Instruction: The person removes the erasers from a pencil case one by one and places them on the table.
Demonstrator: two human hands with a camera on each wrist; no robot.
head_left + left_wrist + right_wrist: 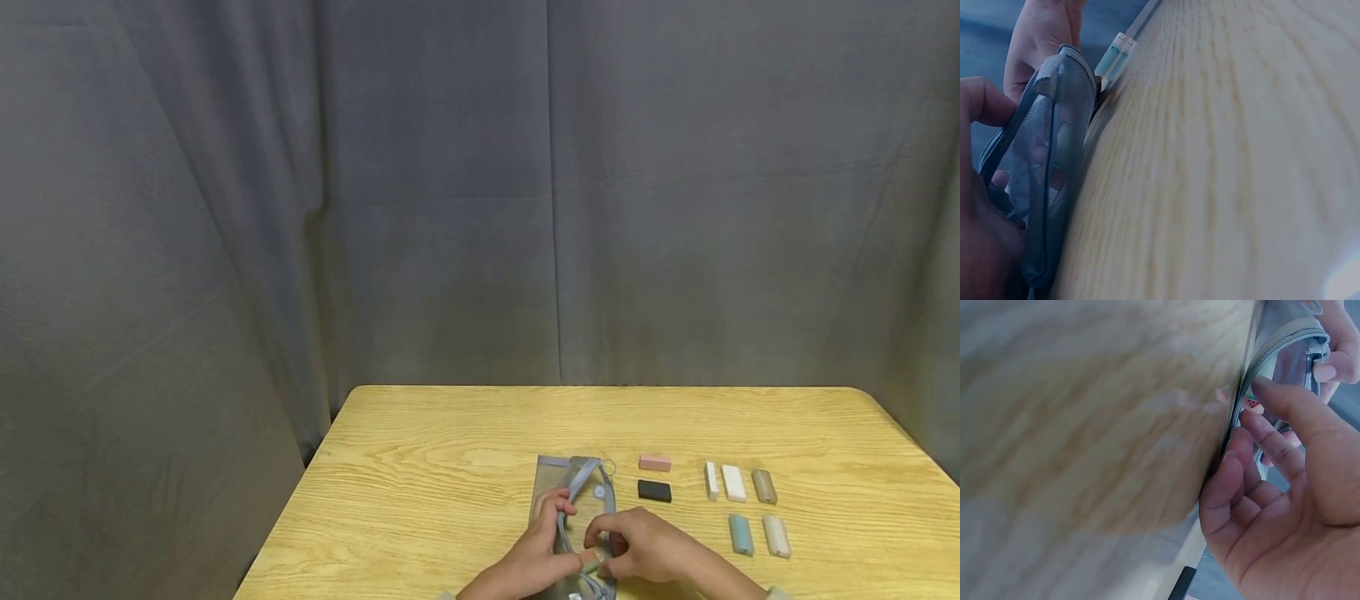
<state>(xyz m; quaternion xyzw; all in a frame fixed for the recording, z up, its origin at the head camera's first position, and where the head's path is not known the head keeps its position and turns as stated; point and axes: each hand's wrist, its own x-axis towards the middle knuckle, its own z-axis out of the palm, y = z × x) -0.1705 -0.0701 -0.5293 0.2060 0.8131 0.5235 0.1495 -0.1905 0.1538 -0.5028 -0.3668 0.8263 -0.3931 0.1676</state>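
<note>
A grey mesh zip pouch lies on the table with its zipped mouth spread apart. My left hand grips the pouch's zip edge, the fingers bent over it in the left wrist view. At the mouth, my right hand pinches a small green block, its thumb and forefinger inside the zip edge. A red dotted patch shows between those fingers in the right wrist view. The mesh and fingers partly hide the block, so its exact kind is unclear.
Right of the pouch lie a pink block, a black block, a narrow white block, a wider white block, a brownish block, a blue block and a pale block. Grey curtains hang behind.
</note>
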